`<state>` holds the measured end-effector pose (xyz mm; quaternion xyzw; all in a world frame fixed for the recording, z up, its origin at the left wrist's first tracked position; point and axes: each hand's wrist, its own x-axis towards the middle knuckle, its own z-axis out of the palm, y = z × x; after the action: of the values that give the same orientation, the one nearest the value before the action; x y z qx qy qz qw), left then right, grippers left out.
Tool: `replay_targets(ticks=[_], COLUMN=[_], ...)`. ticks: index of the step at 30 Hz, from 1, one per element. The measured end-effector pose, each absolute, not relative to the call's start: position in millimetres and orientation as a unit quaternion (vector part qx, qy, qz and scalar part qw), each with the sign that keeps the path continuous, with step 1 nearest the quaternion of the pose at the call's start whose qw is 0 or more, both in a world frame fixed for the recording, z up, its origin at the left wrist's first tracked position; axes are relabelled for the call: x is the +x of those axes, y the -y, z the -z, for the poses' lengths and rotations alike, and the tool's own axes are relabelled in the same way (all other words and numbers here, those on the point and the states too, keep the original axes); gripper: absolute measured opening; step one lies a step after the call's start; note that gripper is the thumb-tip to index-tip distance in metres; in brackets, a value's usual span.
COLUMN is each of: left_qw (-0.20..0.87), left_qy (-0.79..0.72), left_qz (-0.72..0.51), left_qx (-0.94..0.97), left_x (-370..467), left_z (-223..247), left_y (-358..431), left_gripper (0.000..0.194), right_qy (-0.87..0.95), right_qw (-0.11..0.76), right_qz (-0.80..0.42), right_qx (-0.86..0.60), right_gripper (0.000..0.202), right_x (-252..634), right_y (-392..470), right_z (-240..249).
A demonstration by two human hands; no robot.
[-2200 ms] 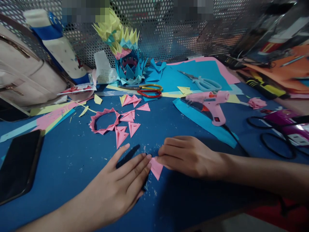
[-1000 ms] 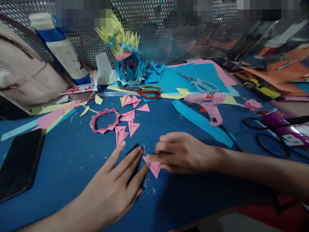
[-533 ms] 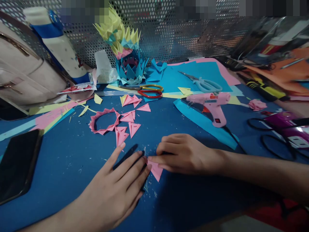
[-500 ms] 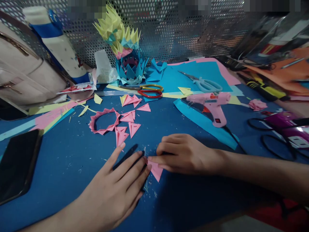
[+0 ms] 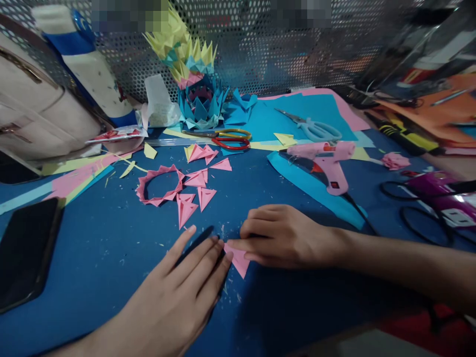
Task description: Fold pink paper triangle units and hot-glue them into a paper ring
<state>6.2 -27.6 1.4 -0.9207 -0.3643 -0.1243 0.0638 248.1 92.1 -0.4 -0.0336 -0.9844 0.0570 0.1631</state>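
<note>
We see the pink paper triangle point(image 5: 240, 264) lying on the blue table point(image 5: 111, 277), between our two hands, one point toward us. Our left hand point(image 5: 182, 277) is flattened, thumb set wide, fingertips at the triangle's left corner; we judge this steadies the paper against sliding. Our right hand point(image 5: 280, 238) is curled, index finger stretched along the upper edge, seemingly to press it flat; whether thumb and finger pinch the paper we cannot tell.

Just beyond the left thumb lie the folded pink pieces point(image 5: 188, 208), loosely grouped beside the pink zigzag ring point(image 5: 158, 201). Such nearness, we think, keeps like parts together and within reach.

The pink glue gun point(image 5: 330, 158) lies on its side, partly over a blue paper strip point(image 5: 316, 193), which perhaps shields the table from drips. The red-and-gold scissors point(image 5: 232, 140) rest behind the pieces, the pale blue scissors point(image 5: 320, 130) on a blue sheet point(image 5: 320, 106), both apart from our hands.
</note>
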Motion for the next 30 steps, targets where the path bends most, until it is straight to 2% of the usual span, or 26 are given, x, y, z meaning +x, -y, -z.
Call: replay_targets(ticks=[6,13,19,23,30], left_qw=[0.062,0.058,0.050,0.048,0.039], left_qy=[0.384,0.375,0.375,0.371,0.370], left_qz=[0.127,0.124,0.128,0.122,0.129], left_qx=[-0.913,-0.917,-0.917,-0.919,-0.919], left_x=[7.2,5.6,5.8,5.7,4.8], left_z=[-1.5,-0.2,-0.1,-0.1,-1.2], left_y=[27.5,27.4,25.5,25.9,25.4], left_gripper=[0.043,0.043,0.043,0.045,0.044], right_qy=[0.981,0.989,0.991,0.988,0.982], right_qw=[0.180,0.131,0.114,0.136,0.189], right_qz=[-0.059,-0.054,-0.049,-0.057,-0.010], right_qx=[-0.040,-0.039,-0.039,-0.037,-0.027], right_gripper=[0.021,0.030,0.026,0.028,0.016], right_x=[249.0,246.3,246.4,249.1,249.1], right_y=[-92.7,-92.0,-93.2,-94.5,-95.5], right_z=[1.8,3.0,-6.2,-4.7,3.2])
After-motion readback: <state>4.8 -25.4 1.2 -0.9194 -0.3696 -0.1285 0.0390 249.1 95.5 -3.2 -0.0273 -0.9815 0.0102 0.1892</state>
